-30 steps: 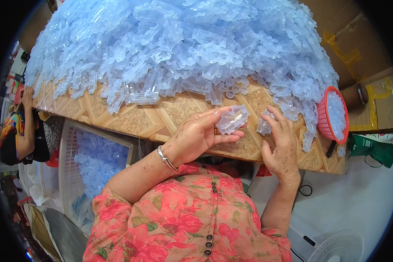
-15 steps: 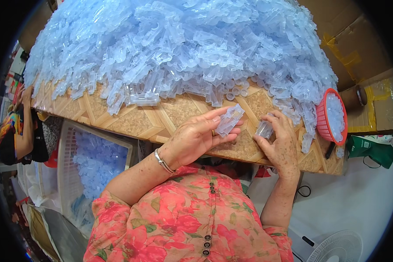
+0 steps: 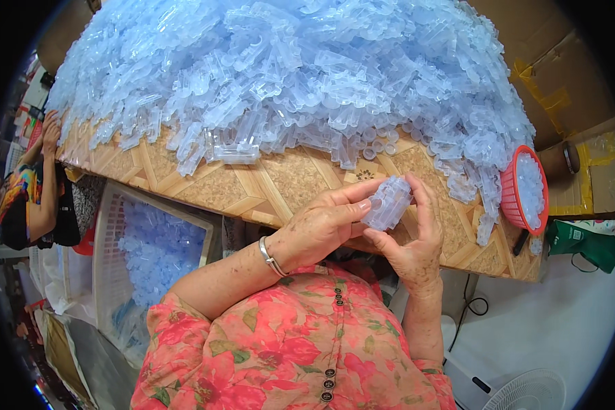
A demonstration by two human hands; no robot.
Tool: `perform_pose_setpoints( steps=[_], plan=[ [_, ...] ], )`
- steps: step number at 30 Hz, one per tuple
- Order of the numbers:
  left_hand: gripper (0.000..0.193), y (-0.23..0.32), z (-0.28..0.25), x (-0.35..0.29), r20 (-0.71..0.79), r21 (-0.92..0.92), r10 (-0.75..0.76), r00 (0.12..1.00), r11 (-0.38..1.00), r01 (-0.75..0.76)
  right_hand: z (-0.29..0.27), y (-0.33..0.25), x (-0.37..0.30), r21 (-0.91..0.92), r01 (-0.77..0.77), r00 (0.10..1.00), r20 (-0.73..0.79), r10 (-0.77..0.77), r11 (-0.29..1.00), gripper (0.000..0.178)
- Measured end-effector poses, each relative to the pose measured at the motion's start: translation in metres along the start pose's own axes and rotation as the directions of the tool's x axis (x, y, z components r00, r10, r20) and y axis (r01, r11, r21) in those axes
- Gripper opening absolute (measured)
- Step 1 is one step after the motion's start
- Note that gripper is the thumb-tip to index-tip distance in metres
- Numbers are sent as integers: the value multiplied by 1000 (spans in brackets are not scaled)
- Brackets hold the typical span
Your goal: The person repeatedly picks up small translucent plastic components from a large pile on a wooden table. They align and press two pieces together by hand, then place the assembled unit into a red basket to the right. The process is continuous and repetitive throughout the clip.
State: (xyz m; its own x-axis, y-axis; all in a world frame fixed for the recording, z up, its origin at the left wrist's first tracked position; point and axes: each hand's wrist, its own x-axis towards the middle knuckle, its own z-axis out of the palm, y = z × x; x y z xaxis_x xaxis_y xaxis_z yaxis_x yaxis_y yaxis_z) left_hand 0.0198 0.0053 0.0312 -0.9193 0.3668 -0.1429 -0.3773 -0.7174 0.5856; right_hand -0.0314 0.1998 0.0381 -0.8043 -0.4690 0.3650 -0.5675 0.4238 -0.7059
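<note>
2 hands (image 3: 324,229) (image 3: 417,256) near table edge (image 3: 485,267)

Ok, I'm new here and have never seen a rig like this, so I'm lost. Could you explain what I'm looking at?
There is no machine here: these are a person's bare hands. The view comes from a wide fisheye camera worn on the head and looking down, so straight edges bend near the rim. The left hand and right hand together hold clear plastic work in front of the body; how many pieces it comprises is hard to tell. On the table lies a big heap of pale-blue plastic pieces, and at its right end is a red basket holding more.
</note>
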Motion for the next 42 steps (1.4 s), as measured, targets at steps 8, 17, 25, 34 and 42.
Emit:
perform_pose_setpoints(
  steps=[8, 17, 25, 34, 42],
  plan=[
    [61, 1, 5, -1, 1, 32, 11, 1000, 999, -11, 2, 1, 0, 81, 46, 999, -6, -46, 996, 91],
    [62, 3, 7, -4, -15, 43, 0, 1000, 999, 1, 4, 1, -4, 166, -27, 1000, 0, 27, 986, 91],
    [59, 8, 11, -8, -62, 134, -25, 998, 990, 33, 5, 8, -2, 179, 57, 998, 3, -58, 982, 92],
    [57, 8, 14, -10, -38, 403, 62, 997, 914, -41, 15, 8, -9, 280, 20, 998, -57, -4, 960, 94],
    [56, 6, 15, -10, -89, 316, 42, 995, 949, -11, 20, 15, -12, 293, 33, 998, -61, -16, 956, 96]
  ],
)
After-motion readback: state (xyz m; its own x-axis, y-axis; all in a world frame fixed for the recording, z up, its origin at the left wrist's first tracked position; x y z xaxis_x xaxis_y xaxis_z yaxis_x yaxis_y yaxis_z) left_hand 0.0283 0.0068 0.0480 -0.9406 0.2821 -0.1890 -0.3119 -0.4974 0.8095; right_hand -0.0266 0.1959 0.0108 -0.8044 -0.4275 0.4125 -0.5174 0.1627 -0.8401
